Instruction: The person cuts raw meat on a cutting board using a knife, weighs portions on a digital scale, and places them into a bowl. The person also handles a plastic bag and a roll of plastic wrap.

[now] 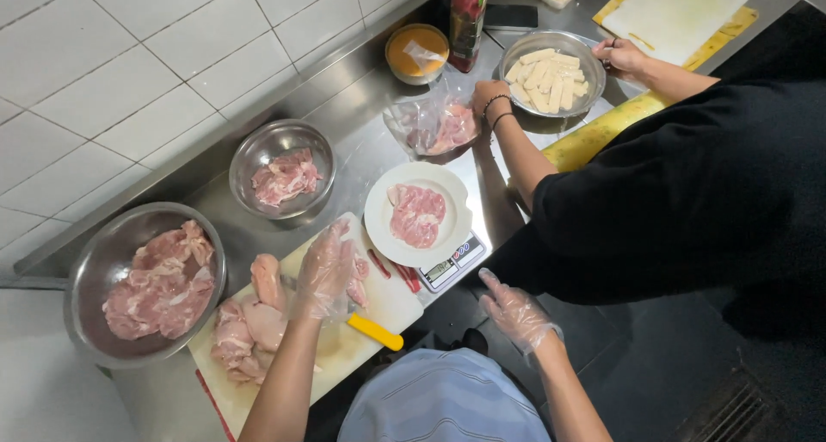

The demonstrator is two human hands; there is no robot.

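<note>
My left hand (325,270), in a clear glove, lies flat over a piece of raw meat (358,280) on the pale cutting board (387,297), fingers pointing at the white plate (379,227). The plate holds a pink slab of meat (416,215) and stands on a small kitchen scale (454,268). A knife with a yellow handle (375,331) rests on the board just right of my wrist. More raw chicken pieces (248,326) are piled on the board's left half. My gloved right hand (514,309) hangs free beside the counter edge, fingers spread, holding nothing.
Two steel bowls of raw meat, large (95,261) and smaller (258,158), stand by the tiled wall. A co-worker in black (688,192) handles a steel bowl of pale sticks (594,63). A bag of meat (439,128), an orange sauce tub (417,53) and a bottle (467,12) are behind.
</note>
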